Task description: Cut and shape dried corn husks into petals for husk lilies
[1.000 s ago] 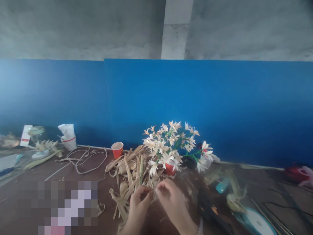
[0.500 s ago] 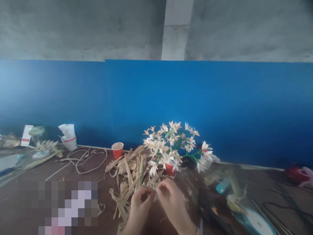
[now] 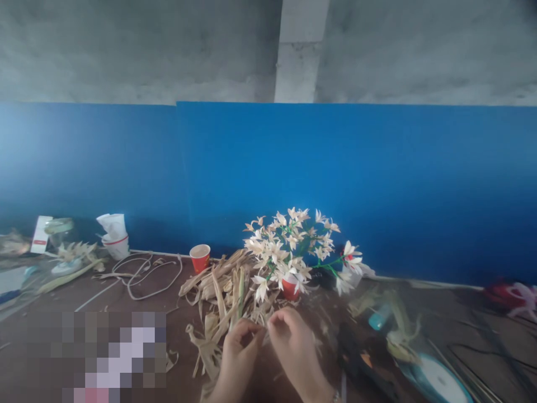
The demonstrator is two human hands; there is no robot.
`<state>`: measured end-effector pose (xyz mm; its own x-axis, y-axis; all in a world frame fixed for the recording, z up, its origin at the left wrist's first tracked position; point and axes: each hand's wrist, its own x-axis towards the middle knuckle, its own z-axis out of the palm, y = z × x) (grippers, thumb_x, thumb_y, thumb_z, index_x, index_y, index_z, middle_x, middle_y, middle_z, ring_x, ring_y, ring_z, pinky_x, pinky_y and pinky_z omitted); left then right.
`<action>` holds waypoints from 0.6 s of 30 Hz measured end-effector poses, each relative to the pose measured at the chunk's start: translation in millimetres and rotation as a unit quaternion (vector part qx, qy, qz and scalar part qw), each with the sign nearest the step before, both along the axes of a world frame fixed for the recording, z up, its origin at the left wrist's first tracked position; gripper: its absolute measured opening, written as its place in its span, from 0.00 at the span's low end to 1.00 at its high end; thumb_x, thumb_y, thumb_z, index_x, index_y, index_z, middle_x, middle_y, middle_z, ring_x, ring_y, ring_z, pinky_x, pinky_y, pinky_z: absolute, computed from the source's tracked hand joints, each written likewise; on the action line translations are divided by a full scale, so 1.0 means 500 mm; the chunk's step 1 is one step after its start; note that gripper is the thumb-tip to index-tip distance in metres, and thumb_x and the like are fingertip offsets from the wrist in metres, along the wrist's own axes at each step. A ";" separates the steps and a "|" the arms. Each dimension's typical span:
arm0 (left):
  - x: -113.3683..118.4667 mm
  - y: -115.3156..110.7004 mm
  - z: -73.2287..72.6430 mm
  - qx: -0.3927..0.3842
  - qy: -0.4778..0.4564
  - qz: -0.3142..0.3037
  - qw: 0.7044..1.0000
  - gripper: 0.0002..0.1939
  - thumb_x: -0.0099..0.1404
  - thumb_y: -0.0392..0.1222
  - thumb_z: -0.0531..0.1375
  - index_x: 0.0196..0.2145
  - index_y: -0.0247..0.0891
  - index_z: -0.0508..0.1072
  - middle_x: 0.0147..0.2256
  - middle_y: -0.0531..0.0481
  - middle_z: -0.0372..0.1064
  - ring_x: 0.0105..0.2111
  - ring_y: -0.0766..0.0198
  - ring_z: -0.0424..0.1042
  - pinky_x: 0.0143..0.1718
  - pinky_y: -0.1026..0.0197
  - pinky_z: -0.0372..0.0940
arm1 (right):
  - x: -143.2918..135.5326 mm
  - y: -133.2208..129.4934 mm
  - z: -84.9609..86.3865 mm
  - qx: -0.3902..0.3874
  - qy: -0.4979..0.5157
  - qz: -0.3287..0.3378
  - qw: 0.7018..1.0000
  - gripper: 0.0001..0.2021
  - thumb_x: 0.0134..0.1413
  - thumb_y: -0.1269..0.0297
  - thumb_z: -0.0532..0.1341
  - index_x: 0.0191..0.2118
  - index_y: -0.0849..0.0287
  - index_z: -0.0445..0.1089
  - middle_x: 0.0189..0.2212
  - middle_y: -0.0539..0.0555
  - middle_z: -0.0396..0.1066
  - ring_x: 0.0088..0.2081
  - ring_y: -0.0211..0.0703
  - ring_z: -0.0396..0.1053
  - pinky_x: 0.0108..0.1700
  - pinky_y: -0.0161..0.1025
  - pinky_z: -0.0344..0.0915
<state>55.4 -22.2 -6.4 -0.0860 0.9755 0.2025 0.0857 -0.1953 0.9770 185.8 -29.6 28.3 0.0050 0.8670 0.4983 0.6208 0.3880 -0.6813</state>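
On a dark brown tabletop [image 3: 268, 380], a person's bare left hand [image 3: 240, 352] and bare right hand [image 3: 296, 350] meet closely, fingertips bent inward as if pinching; from here I cannot tell whether anything thin is held. A loose heap of dry, tan, strip-like husks [image 3: 221, 291] lies just beyond and left of the fingertips. Beyond the right hand, a bunch of cream, pointed-petal flowers on green stems [image 3: 277, 252] spreads above a red paper cup [image 3: 289, 289].
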 end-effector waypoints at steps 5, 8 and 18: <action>0.000 0.001 -0.006 0.001 0.007 -0.009 1.000 0.13 0.53 0.49 0.61 0.23 0.36 0.75 0.24 0.48 0.70 0.28 0.59 0.67 0.31 0.62 0.62 | -0.001 0.000 -0.001 -0.002 -0.005 0.000 1.000 0.04 0.52 0.71 0.54 0.28 0.57 0.64 0.27 0.50 0.68 0.31 0.41 0.67 0.35 0.35 0.63; 0.000 0.001 -0.008 0.001 0.011 -0.010 1.000 0.13 0.53 0.50 0.61 0.23 0.36 0.75 0.25 0.48 0.70 0.28 0.59 0.67 0.31 0.62 0.62 | -0.001 0.001 -0.001 0.004 -0.004 0.003 1.000 0.05 0.51 0.72 0.55 0.28 0.57 0.64 0.27 0.50 0.68 0.31 0.41 0.67 0.35 0.35 0.64; 0.005 0.001 -0.013 -0.069 -0.071 -0.039 0.994 0.18 0.51 0.55 0.62 0.25 0.36 0.71 0.18 0.57 0.60 0.18 0.70 0.57 0.20 0.68 0.54 | 0.026 0.005 0.016 -0.039 0.068 0.024 0.997 0.09 0.56 0.61 0.52 0.38 0.58 0.67 0.34 0.54 0.72 0.37 0.43 0.70 0.39 0.35 0.66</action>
